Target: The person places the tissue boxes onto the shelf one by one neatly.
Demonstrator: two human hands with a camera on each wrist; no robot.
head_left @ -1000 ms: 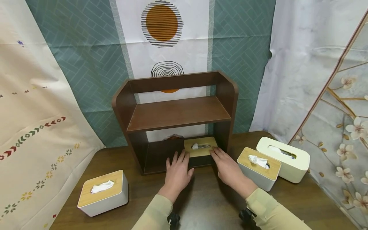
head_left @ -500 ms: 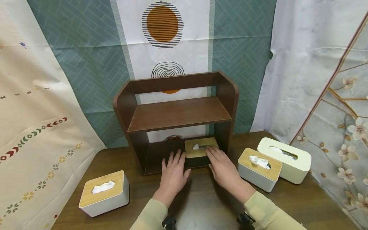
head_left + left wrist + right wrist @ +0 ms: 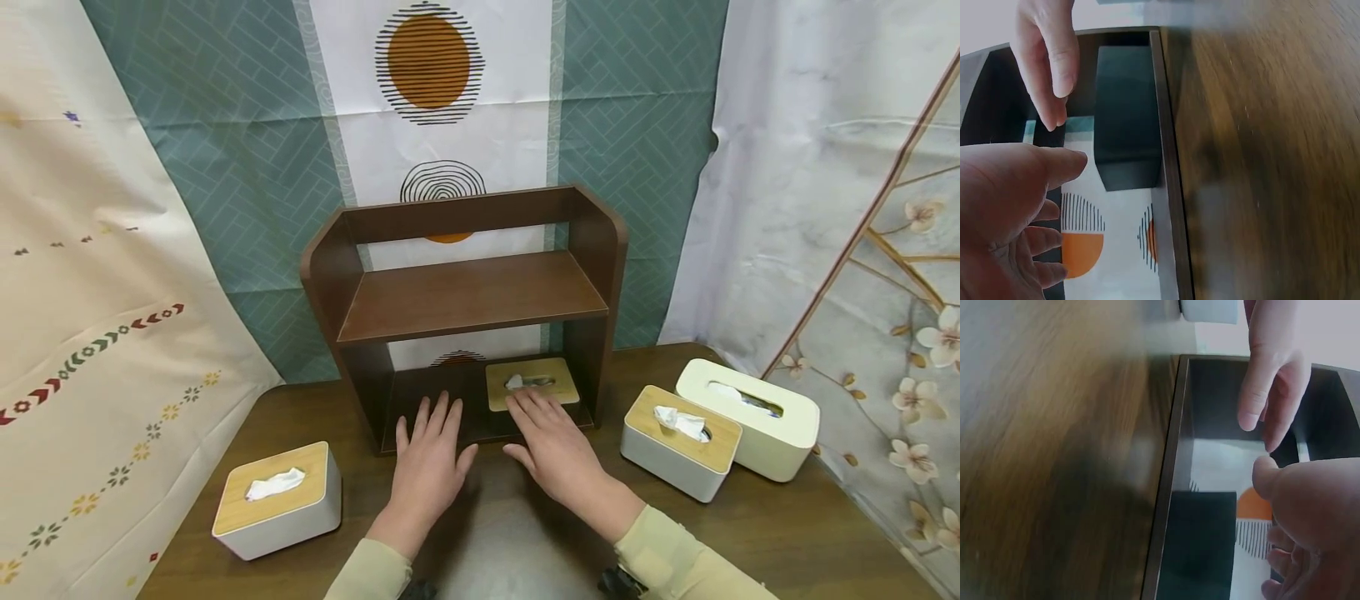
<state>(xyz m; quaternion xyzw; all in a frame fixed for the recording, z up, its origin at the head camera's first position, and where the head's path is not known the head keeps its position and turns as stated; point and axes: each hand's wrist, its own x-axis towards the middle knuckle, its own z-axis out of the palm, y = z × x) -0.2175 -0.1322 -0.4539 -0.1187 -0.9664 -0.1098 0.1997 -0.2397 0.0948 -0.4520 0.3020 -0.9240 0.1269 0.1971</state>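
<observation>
A tissue box with a wooden lid (image 3: 534, 369) and a dark body stands at the right end of the lower compartment of a brown two-tier shelf (image 3: 472, 296). Its dark side (image 3: 1127, 119) shows in the left wrist view. My left hand (image 3: 426, 471) hovers before the lower compartment, left of this box, fingers spread and holding nothing. My right hand (image 3: 557, 458) is in front of the box, its fingertips overlapping the lid's front edge in the head view. In the wrist views both hands hang clear of the box, with no contact.
A white tissue box with a wooden lid (image 3: 277, 500) sits on the table (image 3: 495, 550) at left. Another wooden-lidded tissue box (image 3: 678, 442) and a cream tissue box (image 3: 750, 417) stand side by side at right. Fabric curtains (image 3: 247, 183) hang behind the shelf.
Both hands have moved left and back from the tissue box in the shelf; the left hand no longer lies beside it. The box stays in the right end of the lower compartment.
</observation>
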